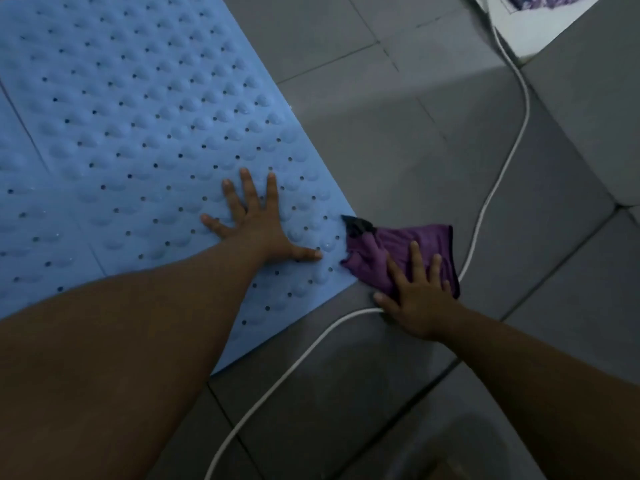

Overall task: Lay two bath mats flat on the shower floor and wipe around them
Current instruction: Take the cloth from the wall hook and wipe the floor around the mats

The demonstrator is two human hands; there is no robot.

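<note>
A blue bath mat [145, 109] with bumps and small holes lies flat on the grey tiled floor [398, 140]. A second blue mat [24, 216] lies flat against its left edge, cut off by the frame. My left hand [256, 223] rests palm down on the first mat near its right edge, fingers spread. My right hand [415, 292] presses flat on a purple cloth [412, 251] with a dark corner. The cloth lies on the floor and overlaps the mat's right edge.
A white hose or cable [498, 188] snakes over the tiles from the top right, passes under my right hand and runs to the bottom edge. A white object with a purple pattern [533, 19] stands at the top right. A raised grey ledge [595, 91] borders the right side.
</note>
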